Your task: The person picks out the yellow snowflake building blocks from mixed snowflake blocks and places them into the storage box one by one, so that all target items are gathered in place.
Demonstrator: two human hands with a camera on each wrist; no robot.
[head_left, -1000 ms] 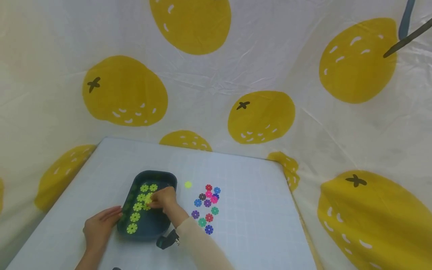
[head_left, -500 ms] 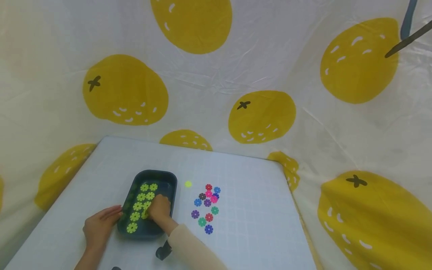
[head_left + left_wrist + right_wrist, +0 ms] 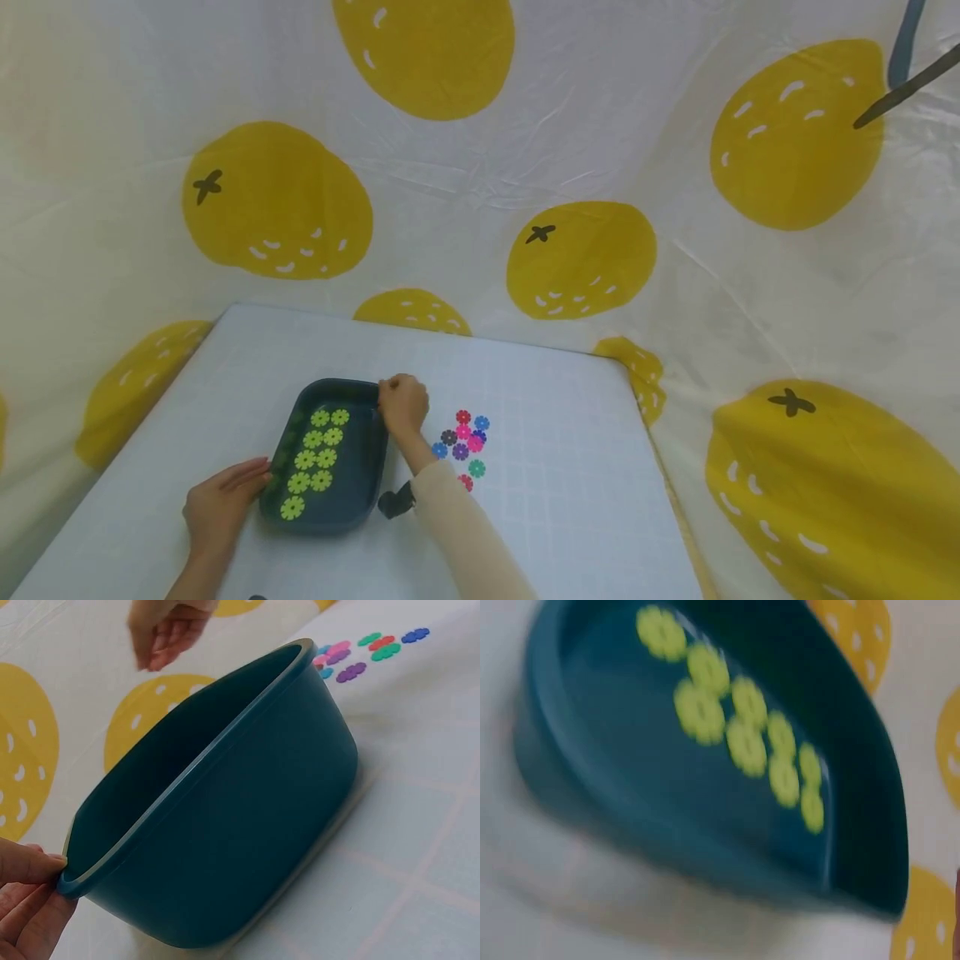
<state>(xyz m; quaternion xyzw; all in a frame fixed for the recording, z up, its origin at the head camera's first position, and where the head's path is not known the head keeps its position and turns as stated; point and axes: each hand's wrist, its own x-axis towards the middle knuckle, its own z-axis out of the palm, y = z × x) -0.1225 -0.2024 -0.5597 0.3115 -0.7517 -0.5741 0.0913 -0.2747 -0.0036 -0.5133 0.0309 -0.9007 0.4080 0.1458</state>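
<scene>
A dark teal plastic basin (image 3: 352, 508) stands on the table. Inside it, several yellow-green flower-shaped discs (image 3: 305, 459) lie flat in two rows along the left side. My left hand (image 3: 225, 504) pinches the basin's left rim between thumb and fingers, as the left wrist view shows of the hand (image 3: 34, 900). My right hand (image 3: 405, 406) is over the basin's far right corner. In the left wrist view the right hand (image 3: 171, 634) is raised above the rim, fingers loosely bent, with nothing visible in them. The spot on the table beyond this hand is hidden.
Right of the basin, loose flower discs in red, pink, blue, purple, green and black (image 3: 463, 437) lie scattered; my right sleeve (image 3: 468, 533) covers some. A curtain printed with yellow fruit (image 3: 581, 260) hangs behind the white table (image 3: 570, 467).
My right hand set a yellow-green disc into the right row, then left the basin's inside and moved up and right to its far corner. The left hand stays on the rim.
</scene>
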